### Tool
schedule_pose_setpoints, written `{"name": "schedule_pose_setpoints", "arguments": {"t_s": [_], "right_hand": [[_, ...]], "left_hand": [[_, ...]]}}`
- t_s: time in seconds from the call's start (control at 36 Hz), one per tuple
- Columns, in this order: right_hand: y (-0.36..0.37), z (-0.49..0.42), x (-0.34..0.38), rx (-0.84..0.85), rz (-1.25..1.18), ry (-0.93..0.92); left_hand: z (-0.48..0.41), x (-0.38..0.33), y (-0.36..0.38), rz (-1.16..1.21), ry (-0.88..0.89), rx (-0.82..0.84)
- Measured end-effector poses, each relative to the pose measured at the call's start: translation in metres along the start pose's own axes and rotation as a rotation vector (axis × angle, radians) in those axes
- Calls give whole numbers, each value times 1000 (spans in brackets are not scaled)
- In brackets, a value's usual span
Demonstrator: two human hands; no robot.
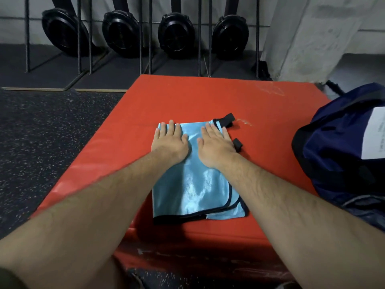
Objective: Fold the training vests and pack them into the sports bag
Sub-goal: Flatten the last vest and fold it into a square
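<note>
A light blue training vest (pixel 195 190) with dark trim lies folded lengthwise on the red mat (pixel 208 97). Two short black straps stick out at its far right edge. My left hand (pixel 169 141) lies flat, fingers straight, on the vest's far left part. My right hand (pixel 215 143) lies flat beside it on the far right part. Both palms press down on the fabric. A dark navy sports bag (pixel 333 155) with a white label sits at the mat's right edge, to the right of my right arm.
Dark speckled rubber floor (pixel 41 142) surrounds the mat on the left. Several black rowing machines (pixel 120 32) stand upright in a metal rack at the back. A pale concrete pillar (pixel 312 38) rises at the back right.
</note>
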State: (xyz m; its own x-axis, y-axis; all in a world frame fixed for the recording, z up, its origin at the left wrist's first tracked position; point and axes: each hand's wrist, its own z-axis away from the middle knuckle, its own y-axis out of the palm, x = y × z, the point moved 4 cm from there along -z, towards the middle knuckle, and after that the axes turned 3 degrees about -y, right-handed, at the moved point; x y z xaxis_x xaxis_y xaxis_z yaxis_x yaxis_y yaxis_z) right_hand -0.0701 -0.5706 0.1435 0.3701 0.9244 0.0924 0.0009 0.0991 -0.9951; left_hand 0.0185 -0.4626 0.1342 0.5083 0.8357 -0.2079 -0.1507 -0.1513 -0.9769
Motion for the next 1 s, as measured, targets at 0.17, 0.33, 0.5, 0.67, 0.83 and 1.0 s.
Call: {"name": "schedule_pose_setpoints", "arguments": {"t_s": [0.17, 0.33, 0.5, 0.67, 0.83, 1.0], "right_hand": [[-1, 37, 23, -73, 52, -159], [14, 62, 6, -18, -72, -113], [5, 68, 12, 20, -58, -81], [-4, 94, 39, -37, -33, -164], [16, 115, 23, 37, -121, -145], [13, 122, -1, 26, -81, -109]], "left_hand": [[48, -17, -4, -7, 86, -12], [70, 6, 7, 9, 28, -11], [83, 12, 1, -2, -13, -12], [123, -11, 7, 13, 99, -28], [136, -6, 14, 99, 80, -38], [140, 10, 12, 114, 12, -56]]}}
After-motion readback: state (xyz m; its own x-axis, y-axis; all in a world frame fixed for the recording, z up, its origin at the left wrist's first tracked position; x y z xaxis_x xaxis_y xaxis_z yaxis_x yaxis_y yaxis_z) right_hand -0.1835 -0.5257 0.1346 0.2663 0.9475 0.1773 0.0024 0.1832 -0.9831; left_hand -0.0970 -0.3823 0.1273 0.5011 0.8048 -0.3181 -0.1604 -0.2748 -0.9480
